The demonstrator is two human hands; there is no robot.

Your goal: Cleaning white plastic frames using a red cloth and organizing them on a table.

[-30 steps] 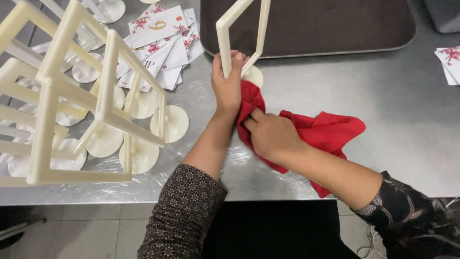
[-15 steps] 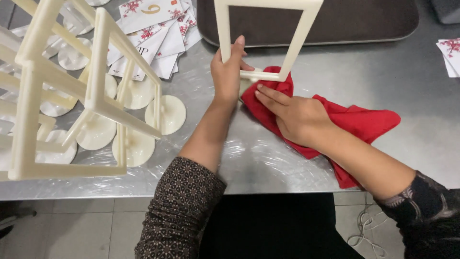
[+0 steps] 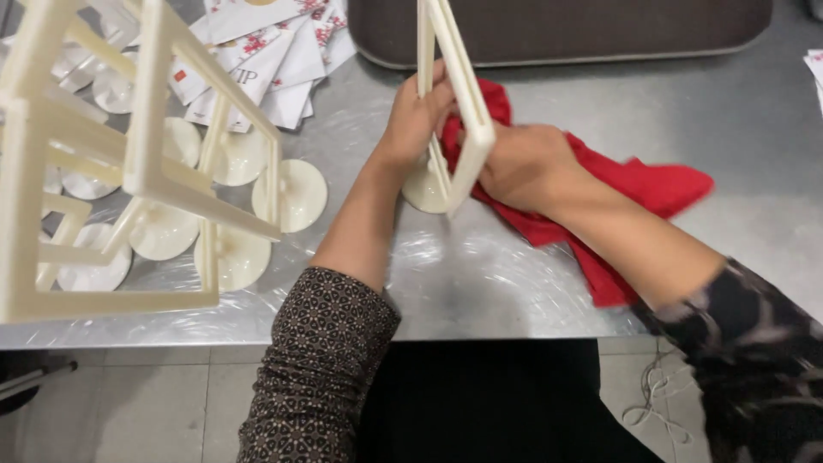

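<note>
Left hand (image 3: pixel 416 120) clamped on one cream frame stand (image 3: pixel 453 111); right hand (image 3: pixel 523 163) clamped on one red cloth (image 3: pixel 634 184), steel worktop (image 3: pixel 754 111).

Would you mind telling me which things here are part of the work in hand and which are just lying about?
In hand:
- cream frame stand, gripped by the left hand
- red cloth, pressed against the frame by the right hand

Lying about:
- other cream stands on round bases, at the left
- printed cards
- dark tray
- steel table
</note>
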